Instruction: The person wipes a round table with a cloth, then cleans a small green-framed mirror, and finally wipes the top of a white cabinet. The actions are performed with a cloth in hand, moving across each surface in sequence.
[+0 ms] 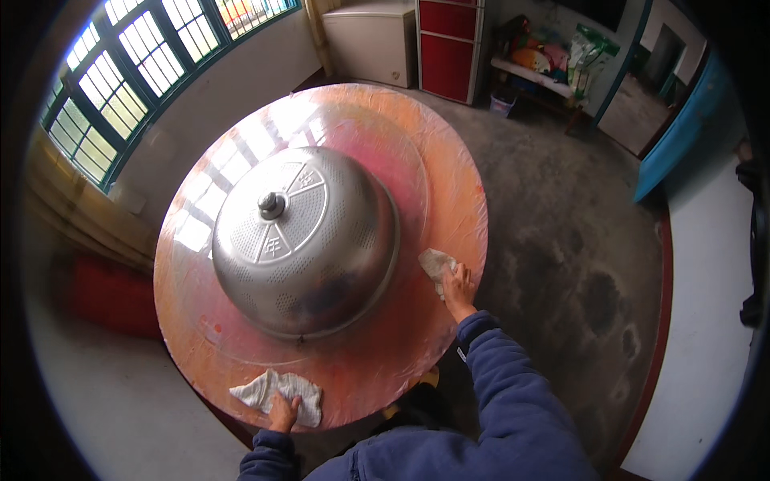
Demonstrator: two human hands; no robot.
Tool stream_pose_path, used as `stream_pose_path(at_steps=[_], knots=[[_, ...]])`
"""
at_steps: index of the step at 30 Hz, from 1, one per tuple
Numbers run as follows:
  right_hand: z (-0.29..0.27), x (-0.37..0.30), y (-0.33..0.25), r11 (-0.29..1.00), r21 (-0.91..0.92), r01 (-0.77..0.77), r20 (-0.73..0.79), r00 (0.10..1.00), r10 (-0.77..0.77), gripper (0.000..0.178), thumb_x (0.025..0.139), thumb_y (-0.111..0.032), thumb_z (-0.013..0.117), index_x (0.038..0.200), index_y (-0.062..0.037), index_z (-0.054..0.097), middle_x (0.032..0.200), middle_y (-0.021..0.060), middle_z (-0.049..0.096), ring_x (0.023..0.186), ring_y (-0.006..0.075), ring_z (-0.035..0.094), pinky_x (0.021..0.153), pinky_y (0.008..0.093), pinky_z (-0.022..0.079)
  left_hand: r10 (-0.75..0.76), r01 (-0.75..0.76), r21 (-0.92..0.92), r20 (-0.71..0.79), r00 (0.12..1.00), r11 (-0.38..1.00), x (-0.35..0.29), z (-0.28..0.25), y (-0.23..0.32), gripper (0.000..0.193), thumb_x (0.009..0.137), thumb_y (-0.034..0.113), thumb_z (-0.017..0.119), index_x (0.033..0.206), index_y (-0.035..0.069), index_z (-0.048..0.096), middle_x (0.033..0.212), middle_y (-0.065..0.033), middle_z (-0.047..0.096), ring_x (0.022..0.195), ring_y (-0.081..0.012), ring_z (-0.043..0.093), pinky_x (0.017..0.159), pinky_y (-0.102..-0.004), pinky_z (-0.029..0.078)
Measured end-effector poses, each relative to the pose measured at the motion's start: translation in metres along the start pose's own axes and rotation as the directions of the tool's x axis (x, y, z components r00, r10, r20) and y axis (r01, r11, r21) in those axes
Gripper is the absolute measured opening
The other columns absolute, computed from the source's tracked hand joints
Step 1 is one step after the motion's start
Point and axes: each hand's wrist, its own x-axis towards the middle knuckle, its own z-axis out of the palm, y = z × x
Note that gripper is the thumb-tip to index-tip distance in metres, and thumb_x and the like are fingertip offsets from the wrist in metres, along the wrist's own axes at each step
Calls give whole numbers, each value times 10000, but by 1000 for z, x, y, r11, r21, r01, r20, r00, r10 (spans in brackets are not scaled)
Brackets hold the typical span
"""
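Observation:
A round table (pixel 385 353) with an orange-pink cover under a clear sheet fills the middle. On it sits a large silver perforated metal dome cover (pixel 337 232) with a knob on top. At the near edge, my left hand (pixel 284 412) is closed on a whitish cloth (pixel 265 390) that lies spread on the tabletop. By the right edge, my right hand (pixel 459 290) grips a second pale cloth (pixel 435 263), bunched against the table. The fingers of both hands are partly hidden in the folds. Both cloths lie apart from the dome.
Barred windows (pixel 140 48) and a yellowish curtain (pixel 80 204) stand to the left. At the back are a white chest freezer (pixel 367 44), a red refrigerator (pixel 447 52), and a bench (pixel 533 78) with bags. A blue door (pixel 682 120) is at the right, beyond the stained concrete floor (pixel 553 224).

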Motion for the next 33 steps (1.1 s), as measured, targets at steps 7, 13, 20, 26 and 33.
stream_pose_path(at_steps=[7,13,20,26,33], knots=[[-7,-162,-86,869,47,493,96,863,-495,312,852,-219,552,1145,-168,649,1072,93,569,911,301,587,586,395,561,-11,4,-90,-84,996,996,-5,7,3,560,899,375,592,1286,12,412,1188,-318,492,1038,-497,551,848,-543,469],[-15,-240,-158,627,376,682,101,643,-759,345,794,-232,604,1134,-192,647,1033,83,582,910,258,600,580,355,570,10,-22,-53,-207,978,998,-19,11,10,388,925,353,545,1157,51,470,1105,-273,523,926,-481,576,763,-563,465],[-5,-130,-87,687,286,668,126,684,-718,121,791,-239,598,860,-188,682,1025,87,569,889,269,603,531,365,573,21,-107,-267,-303,953,958,-33,14,122,293,924,347,568,927,62,503,832,-217,610,800,-448,596,673,-519,447],[11,67,28,732,-50,679,40,734,-678,301,810,-223,567,1101,-263,631,999,86,584,856,245,597,503,344,548,6,-59,-368,-144,990,928,-11,17,273,398,931,404,540,1088,39,542,823,-275,646,789,-482,620,678,-559,459],[15,292,131,905,-99,413,62,911,-408,187,900,-245,589,1062,-185,661,944,80,555,884,275,597,627,412,548,46,-56,-399,-36,998,915,20,15,397,439,943,419,515,1141,27,535,860,-295,645,828,-487,620,700,-547,468]])
